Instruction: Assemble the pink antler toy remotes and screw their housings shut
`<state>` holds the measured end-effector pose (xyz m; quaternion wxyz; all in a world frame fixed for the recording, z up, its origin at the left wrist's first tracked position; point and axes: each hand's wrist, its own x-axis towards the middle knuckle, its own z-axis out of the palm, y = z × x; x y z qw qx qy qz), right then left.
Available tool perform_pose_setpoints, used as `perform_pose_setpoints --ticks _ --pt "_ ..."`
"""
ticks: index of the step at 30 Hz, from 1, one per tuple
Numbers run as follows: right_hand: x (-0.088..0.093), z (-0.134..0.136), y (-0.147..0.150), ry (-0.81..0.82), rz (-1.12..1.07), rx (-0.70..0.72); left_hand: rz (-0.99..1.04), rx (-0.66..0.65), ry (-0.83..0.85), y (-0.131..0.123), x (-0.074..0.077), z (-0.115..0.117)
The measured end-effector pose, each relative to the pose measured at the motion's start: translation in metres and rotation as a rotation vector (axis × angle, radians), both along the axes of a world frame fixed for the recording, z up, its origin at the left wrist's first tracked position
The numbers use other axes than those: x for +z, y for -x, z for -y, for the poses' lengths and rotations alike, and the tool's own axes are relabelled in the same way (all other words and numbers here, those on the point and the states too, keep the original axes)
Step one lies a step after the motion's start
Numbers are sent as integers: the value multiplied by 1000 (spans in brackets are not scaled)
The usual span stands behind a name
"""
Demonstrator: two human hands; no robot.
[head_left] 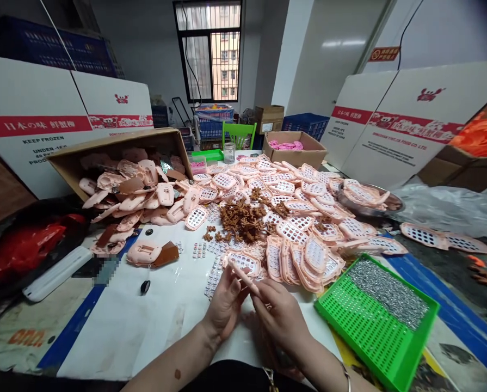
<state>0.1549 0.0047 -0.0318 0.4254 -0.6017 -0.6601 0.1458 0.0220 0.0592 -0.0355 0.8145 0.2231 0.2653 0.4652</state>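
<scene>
1. Pink panel [242,263] – just past the left hand's [226,305] fingertips.
2. Fingers on both hands curl close; right hand [282,321] grip unclear.
3. Green tray [376,316] – rim just right of the fingers, little room.

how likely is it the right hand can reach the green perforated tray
Likely yes: the right hand is close to the green perforated tray, and only the white sheet lies between them, so the way looks free.
</scene>
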Motion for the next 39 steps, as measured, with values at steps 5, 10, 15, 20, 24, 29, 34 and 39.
perform_pose_setpoints --ticks 5,10,15,20,24,29,34,39 --pt "2 -2 6 -340 565 18 26 -153 17 2 0 0" --pt "15 1 6 -337 532 73 136 -275 173 3 -10 -6" --pt "8 9 -1 -355 309 129 217 -245 248 4 -15 -8" --pt "18 4 -14 -223 142 35 220 -166 191 5 -19 -10" --pt "66 -36 -30 -26 113 -103 195 -117 216 5 -14 -12" --pt "129 -117 -32 309 470 -53 212 -108 231 5 -7 -12" --pt "156 -183 -3 403 606 37 206 -167 242 2 -9 -9" --pt "164 -221 24 389 631 31 244 -196 238 -6 -22 -5"
